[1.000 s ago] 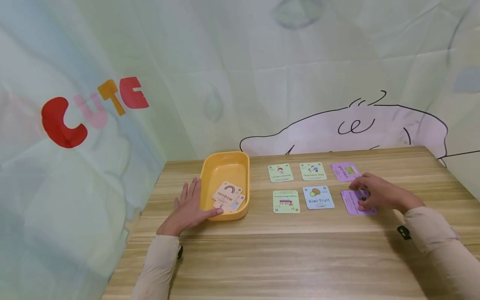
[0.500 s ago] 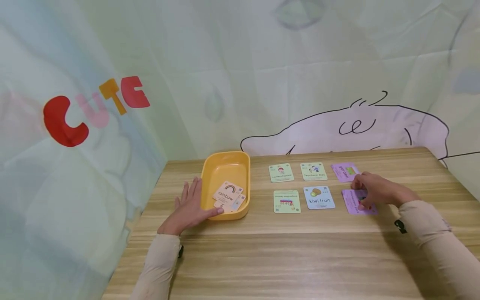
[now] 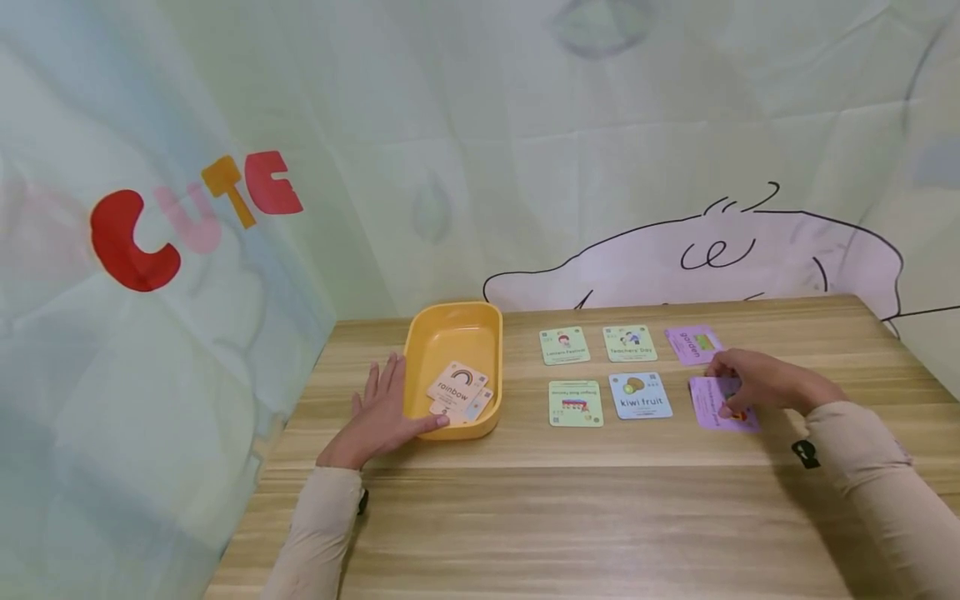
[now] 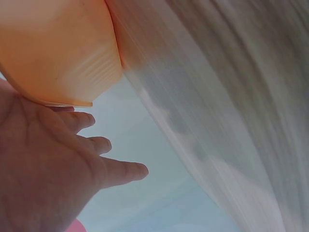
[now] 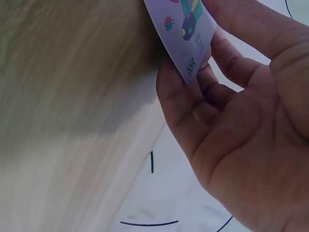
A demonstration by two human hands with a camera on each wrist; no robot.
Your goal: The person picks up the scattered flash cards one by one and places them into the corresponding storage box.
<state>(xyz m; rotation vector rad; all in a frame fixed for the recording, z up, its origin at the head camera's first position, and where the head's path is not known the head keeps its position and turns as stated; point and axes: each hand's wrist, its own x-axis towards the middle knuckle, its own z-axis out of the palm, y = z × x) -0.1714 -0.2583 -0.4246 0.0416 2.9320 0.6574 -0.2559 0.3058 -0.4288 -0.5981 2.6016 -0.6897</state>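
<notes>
Right hand point(image 3: 783, 385) has its fingers point(image 3: 718, 363) pinching the purple card point(image 3: 707, 407) on or barely above the table point(image 3: 525, 533), left hand point(image 3: 377, 417) spread against the tray point(image 3: 496, 367), so a sloppy tug could bump the neighboring garden card point(image 3: 692, 343).

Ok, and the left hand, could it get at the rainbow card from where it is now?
Probably yes: the left hand is right beside the open-topped yellow tray, and nothing appears to cover the rainbow card. It would just have to reach over the side.
</notes>
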